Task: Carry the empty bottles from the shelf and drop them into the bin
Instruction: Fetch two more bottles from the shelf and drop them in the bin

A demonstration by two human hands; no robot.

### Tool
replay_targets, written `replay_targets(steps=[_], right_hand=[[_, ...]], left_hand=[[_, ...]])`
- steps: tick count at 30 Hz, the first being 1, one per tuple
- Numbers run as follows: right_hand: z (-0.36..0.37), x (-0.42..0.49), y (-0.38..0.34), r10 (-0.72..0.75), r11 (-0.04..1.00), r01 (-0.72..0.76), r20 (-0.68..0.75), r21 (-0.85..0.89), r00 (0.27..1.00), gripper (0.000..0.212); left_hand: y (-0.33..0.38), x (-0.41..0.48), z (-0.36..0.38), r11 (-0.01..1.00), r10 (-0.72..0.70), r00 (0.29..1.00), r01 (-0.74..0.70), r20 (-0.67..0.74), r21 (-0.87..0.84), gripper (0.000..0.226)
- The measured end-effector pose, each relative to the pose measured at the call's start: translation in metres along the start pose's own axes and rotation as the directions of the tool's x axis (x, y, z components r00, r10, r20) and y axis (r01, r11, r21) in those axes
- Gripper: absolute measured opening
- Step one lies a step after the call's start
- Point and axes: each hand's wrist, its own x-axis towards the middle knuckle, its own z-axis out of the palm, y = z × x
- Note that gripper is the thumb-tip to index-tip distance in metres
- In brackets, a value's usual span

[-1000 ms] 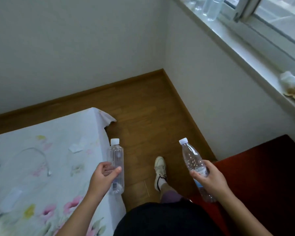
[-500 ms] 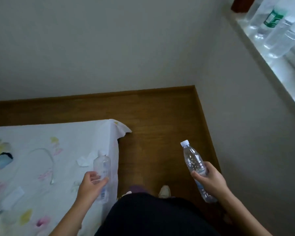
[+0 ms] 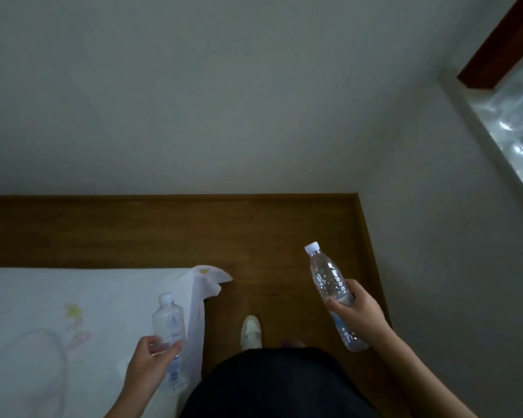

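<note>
My left hand [image 3: 150,365] grips a clear empty bottle [image 3: 167,321] with a white cap, held upright over the edge of the bed. My right hand [image 3: 358,312] holds a second clear bottle [image 3: 326,274] around its lower half, tilted with its white cap pointing up and to the left over the wooden floor. More clear bottles [image 3: 517,122] stand blurred on the window ledge at the upper right. No bin is in view.
A bed with a white floral sheet [image 3: 58,312] fills the lower left. The wooden floor [image 3: 163,230] runs to the walls, meeting in a corner at the right. My shoe [image 3: 250,331] and dark clothing [image 3: 272,384] are at the bottom centre.
The view has swung left, away from the window ledge, which now sits at the far right edge. The red surface at the lower right has left view. Both hands keep hold of their bottles.
</note>
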Motion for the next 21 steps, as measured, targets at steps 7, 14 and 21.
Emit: replay_targets(steps=[7,14,21], right_hand=[[-0.020,0.058,-0.018,0.114,0.992,-0.111,-0.060,0.059,0.992,0.063],[-0.044,0.161,-0.039,0.185,0.983,-0.185,0.020,0.015,0.983,0.082],[-0.064,0.306,-0.140,0.111,0.991,-0.102,0.123,-0.083,0.986,0.052]], left_hand=[[0.165,0.055,0.031,0.976,0.184,0.968,-0.200,0.172,0.081,0.044],[0.276,0.114,0.056,0.968,0.218,0.956,-0.237,0.196,0.077,0.048],[0.335,0.166,0.046,0.998,0.057,0.998,-0.056,0.030,-0.039,0.046]])
